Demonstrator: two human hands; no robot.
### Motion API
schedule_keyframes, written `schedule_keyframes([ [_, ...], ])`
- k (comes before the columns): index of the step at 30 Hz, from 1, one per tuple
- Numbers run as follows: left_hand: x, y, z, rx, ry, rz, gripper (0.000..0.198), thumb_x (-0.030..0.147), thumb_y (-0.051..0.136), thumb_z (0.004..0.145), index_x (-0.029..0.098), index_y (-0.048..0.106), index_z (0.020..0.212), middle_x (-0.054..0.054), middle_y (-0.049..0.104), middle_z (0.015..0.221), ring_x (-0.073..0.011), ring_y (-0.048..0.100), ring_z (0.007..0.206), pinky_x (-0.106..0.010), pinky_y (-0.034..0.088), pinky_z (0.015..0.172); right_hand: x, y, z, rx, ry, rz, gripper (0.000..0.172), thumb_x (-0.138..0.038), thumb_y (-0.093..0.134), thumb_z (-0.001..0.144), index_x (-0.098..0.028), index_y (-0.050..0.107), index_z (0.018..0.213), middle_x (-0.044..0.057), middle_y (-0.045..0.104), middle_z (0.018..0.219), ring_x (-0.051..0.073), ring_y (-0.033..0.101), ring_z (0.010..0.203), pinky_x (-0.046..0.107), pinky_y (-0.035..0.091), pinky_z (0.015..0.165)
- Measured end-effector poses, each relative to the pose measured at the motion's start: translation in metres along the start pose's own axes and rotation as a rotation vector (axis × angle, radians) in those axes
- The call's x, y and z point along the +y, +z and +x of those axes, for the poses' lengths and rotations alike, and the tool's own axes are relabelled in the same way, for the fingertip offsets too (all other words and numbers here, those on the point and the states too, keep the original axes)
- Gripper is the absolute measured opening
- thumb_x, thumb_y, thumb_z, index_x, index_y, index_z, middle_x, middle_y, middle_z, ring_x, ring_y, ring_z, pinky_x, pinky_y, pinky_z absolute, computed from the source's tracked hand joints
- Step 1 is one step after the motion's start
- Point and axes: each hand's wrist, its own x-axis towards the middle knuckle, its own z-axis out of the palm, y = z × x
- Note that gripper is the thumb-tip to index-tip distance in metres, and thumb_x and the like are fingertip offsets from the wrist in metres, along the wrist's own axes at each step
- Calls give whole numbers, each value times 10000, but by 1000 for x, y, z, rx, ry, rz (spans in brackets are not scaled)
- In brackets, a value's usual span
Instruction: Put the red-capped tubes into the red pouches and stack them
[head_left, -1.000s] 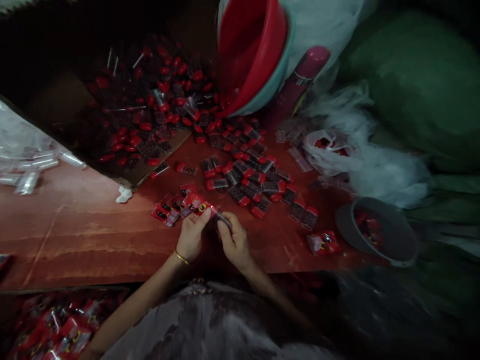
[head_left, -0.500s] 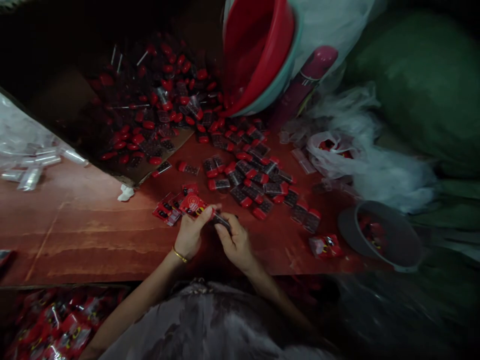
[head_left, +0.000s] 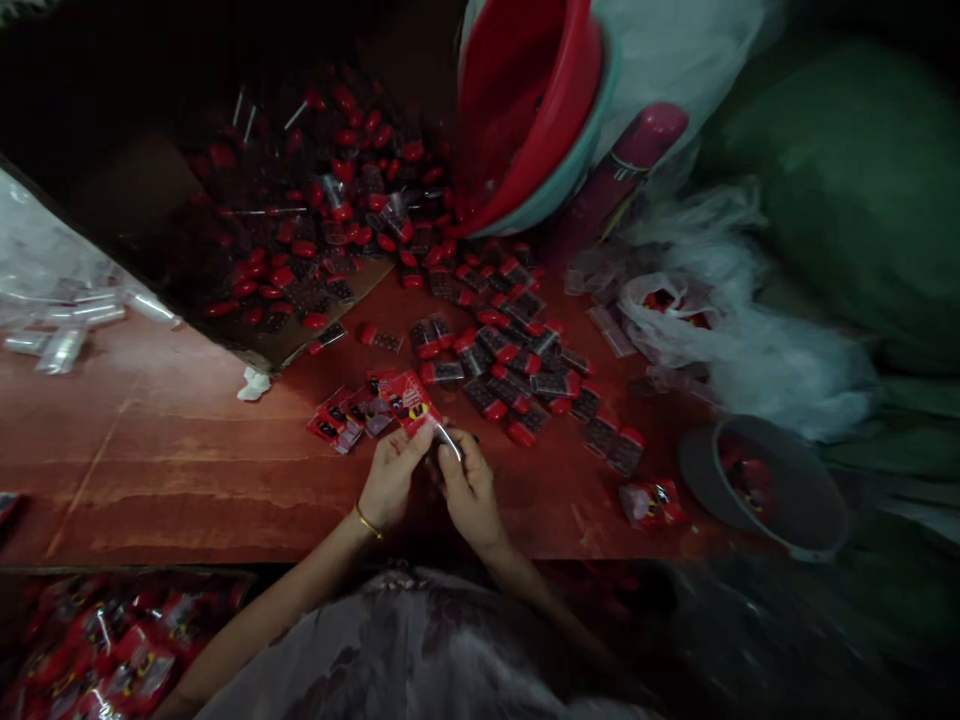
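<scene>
A red printed plastic packet (head_left: 411, 398), with a black and yellow figure on it, is pinched between the thumb and fingers of my left hand (head_left: 391, 482). Against its lower end my right hand (head_left: 472, 492) grips a small clear container (head_left: 450, 443) with a bright glint along its edge. Fingers cover most of this container, so I cannot tell whether it lies inside the packet or beside it. More red packets (head_left: 337, 420) lie just beyond my left hand. Several clear red-capped containers (head_left: 510, 365) with dark contents are heaped ahead of my hands.
A cardboard box (head_left: 180, 290) on its side spills red-capped containers. Nested red and teal basins (head_left: 525, 110) lean beside a pink bottle (head_left: 649, 140). To the right are plastic bags (head_left: 780, 330), a grey bowl (head_left: 709, 480) and a filled packet (head_left: 651, 503). Filled packets (head_left: 127, 640) lie below left.
The red packet has turned more upright in my left hand. The container's dark side has given way to a shiny edge between my fingers. The whole view has shifted slightly.
</scene>
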Motion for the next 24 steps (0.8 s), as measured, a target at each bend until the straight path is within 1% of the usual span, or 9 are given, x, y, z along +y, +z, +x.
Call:
schedule_keyframes([
  [3,-4,-2,-1,56,53,-37,301,413,703,656,144,693,791,0,641,575,-88,551,481,-194,452,484,-3,0,1,2,-59,-71,182,-358,423,884,-206,515,925,-2,576,748,122,543,663,238,455,607],
  [6,-7,-3,-3,88,65,-62,262,391,721,638,146,692,728,-1,655,610,-86,572,556,-191,468,564,-6,4,3,43,-102,-92,158,-331,416,888,-209,513,915,12,603,818,129,559,738,247,463,675],
  [9,-4,-2,-4,89,73,-46,272,379,759,585,143,691,703,0,657,611,-83,573,572,-186,467,582,-7,5,5,55,-86,-48,171,-339,401,898,-217,515,932,8,595,830,126,557,756,241,463,689],
  [12,7,-1,-1,90,71,-49,301,405,756,578,135,673,683,10,627,545,-65,505,448,-182,422,466,-7,2,7,-73,-11,11,195,-362,389,905,-223,507,975,-18,557,723,100,518,602,216,446,571],
  [14,13,-3,2,131,85,-74,318,422,738,597,132,657,699,2,636,566,-61,467,410,-182,378,406,-7,-1,8,-194,41,67,199,-371,405,898,-221,491,998,-42,530,647,79,466,484,203,416,488],
  [15,15,-4,4,153,90,-79,323,423,734,601,131,651,709,-7,646,593,-65,473,421,-184,373,401,-7,-2,8,-224,58,101,198,-374,420,890,-218,484,994,-49,530,635,69,445,443,199,407,462],
  [17,14,-8,5,175,85,-50,324,413,744,590,119,640,679,-19,645,600,-74,492,457,-183,380,415,-6,-4,7,-219,77,144,189,-377,463,863,-211,482,951,-52,549,632,54,426,395,194,400,435],
  [20,6,-14,3,168,50,14,322,406,743,595,106,632,623,-20,622,564,-83,515,494,-189,405,456,-3,-2,7,-167,100,115,184,-378,523,815,-202,495,859,-53,564,600,48,429,360,182,371,392],
  [24,-1,-18,-5,97,8,-24,310,412,725,623,117,629,637,-7,612,572,-88,529,506,-210,442,499,2,11,12,-122,155,93,245,-412,592,743,-207,467,692,-58,559,533,58,429,327,177,325,326],
])
